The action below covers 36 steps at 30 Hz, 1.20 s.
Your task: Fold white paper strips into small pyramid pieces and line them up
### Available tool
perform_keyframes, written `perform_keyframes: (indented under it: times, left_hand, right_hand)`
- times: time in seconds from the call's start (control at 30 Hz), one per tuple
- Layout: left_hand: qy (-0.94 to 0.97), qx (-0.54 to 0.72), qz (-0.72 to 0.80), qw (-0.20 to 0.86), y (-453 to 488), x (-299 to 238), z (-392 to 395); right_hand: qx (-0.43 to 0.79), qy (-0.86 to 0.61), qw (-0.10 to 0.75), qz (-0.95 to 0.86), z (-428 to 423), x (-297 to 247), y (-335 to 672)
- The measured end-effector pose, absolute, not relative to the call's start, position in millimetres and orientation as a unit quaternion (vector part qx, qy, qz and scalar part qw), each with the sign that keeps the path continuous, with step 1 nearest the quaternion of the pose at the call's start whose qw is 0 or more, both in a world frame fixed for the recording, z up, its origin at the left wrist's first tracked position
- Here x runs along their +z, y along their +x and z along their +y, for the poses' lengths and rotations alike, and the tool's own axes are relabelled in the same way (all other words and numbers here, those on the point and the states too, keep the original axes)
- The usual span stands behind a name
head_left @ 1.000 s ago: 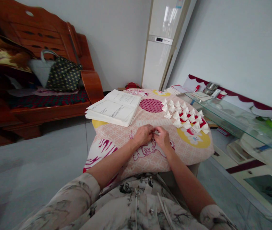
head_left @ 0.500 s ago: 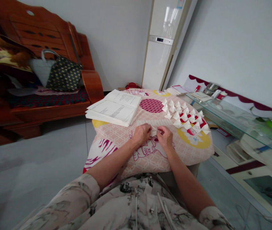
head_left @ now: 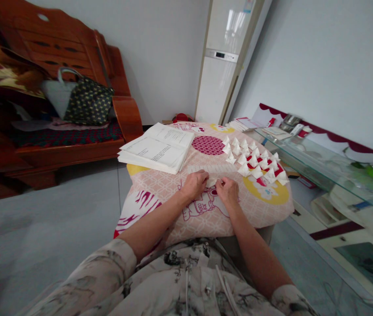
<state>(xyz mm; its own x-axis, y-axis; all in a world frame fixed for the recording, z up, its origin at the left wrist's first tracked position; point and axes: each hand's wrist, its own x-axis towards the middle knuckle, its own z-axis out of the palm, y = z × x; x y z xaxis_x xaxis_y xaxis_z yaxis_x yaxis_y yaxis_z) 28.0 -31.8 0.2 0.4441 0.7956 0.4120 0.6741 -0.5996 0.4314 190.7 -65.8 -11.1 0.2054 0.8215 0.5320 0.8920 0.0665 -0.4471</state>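
My left hand (head_left: pixel 195 184) and my right hand (head_left: pixel 227 190) rest close together on a pink patterned cloth (head_left: pixel 160 188) that covers a small table. Both pinch a small white folded paper piece (head_left: pixel 211 181) held between their fingertips, just above the cloth. Several finished white folded paper triangles (head_left: pixel 255 162) lie in rows beyond my right hand. A narrow strip of white paper (head_left: pixel 212 168) lies flat just past my hands. An open stack of printed white sheets (head_left: pixel 156 149) sits at the far left of the table.
A red wooden bench (head_left: pixel 58 109) with a dark patterned bag (head_left: pixel 87 103) stands at the left. A tall white air conditioner (head_left: pixel 221 66) is in the corner. A glass-topped low cabinet (head_left: pixel 324 158) with papers and small items runs along the right wall. Grey floor lies at the left.
My hands were pressed together a second ago; they have drawn slightly apart, the right one shifting right, and the white paper piece now shows between the fingertips.
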Motion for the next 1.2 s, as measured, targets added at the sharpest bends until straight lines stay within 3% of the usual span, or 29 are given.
perform_keyframes:
  times: [0.53,0.77,0.93,1.2]
  left_hand:
    - [0.839,0.329,0.397,0.175,16,-3,-12]
    - [0.847,0.304,0.408,0.158,17,-2,-12]
    - [0.856,0.275,0.410,0.154,19,2,-14]
    - [0.764,0.422,0.381,0.304,6,9,-11]
  right_hand:
    - [0.033,-0.625,0.378,-0.682,-64,-9,200]
    - [-0.017,-0.659,0.345,-0.668,-63,-10,195]
    - [0.012,-0.675,0.351,-0.648,-63,-7,199]
    - [0.107,-0.631,0.469,-0.608,-66,-4,205]
